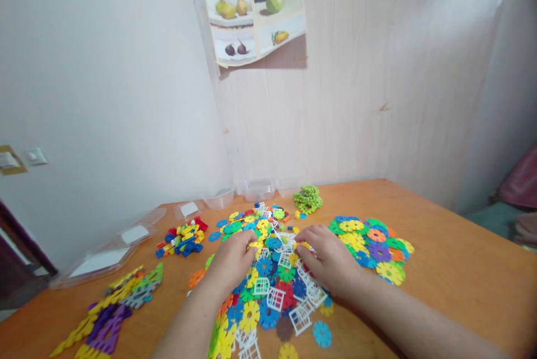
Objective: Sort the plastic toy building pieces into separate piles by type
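Two bare hands rested palm-down on a heap of flat plastic snowflake discs in many colours (268, 286), mixed with small white plastic window-frame pieces (274, 297), in the middle of an orange wooden table (453, 269). The left hand (232, 261) lay on the heap's left side, its fingers (251, 244) curled and pressed close together over yellow and blue discs; whether they pinched one could not be told. The right hand (329, 258) lay just beside it, its fingers (304, 236) bent and close together, the tips touching discs and white pieces beneath them. A second spread of coloured discs (373, 244) lay right of the right hand. A stack of green discs (307, 199) sat behind the heap, near the wall.
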A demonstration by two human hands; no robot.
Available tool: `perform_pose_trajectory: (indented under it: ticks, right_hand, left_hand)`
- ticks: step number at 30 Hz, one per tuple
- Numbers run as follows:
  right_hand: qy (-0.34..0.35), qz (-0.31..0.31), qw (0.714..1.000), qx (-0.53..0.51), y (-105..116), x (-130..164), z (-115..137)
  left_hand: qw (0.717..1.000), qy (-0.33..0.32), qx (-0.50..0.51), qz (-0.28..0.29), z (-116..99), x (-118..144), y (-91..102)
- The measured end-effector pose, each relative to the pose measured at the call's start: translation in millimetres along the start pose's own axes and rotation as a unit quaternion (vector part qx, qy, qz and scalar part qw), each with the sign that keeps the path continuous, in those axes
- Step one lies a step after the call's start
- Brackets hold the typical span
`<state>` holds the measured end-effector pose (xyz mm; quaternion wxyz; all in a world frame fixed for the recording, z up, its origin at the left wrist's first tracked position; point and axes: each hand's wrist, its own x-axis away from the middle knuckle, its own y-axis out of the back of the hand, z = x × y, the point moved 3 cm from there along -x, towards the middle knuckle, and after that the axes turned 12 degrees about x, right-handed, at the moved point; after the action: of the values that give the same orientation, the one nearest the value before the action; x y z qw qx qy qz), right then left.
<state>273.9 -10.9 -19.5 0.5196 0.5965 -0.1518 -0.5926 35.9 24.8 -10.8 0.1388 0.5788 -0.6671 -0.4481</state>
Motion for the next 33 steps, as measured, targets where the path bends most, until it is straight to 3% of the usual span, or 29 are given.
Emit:
perform_pose_trajectory:
  ticks: [4,8,13,22,25,28,33]
  right_hand:
    - [0.009,-0.006,1.000,-0.005,-2.0,0.4,0.1]
    - [0.013,-0.002,1.000,-0.014,-2.9,-0.1,2.5]
    - [-0.013,0.016,0.999,-0.044,-1.2,1.0,5.9]
    - [-0.045,0.068,0.975,-0.206,-14.4,-0.5,21.2]
    - [-0.098,0.064,0.978,-0.172,-12.2,-5.4,5.9]
    - [-0.178,0.033,0.982,-0.050,4.0,-12.4,-26.7]
    - [-0.310,0.065,0.942,0.107,28.9,-18.6,-87.8]
  left_hand:
    - [0.999,-0.025,0.004,-0.025,-8.7,-1.2,6.6]
    - [0.996,-0.010,0.085,-0.024,-14.6,-1.9,7.4]
    - [0.983,0.040,0.181,0.007,-18.1,-1.0,0.0]
    - [0.946,0.033,0.305,0.102,-47.4,6.7,-18.8]
    - [0.945,0.048,0.306,0.101,-42.1,6.4,-18.9]
    - [0.956,0.064,0.275,0.083,-31.6,4.4,-8.1]
    - [0.968,0.095,0.203,0.116,-20.3,7.5,7.2]
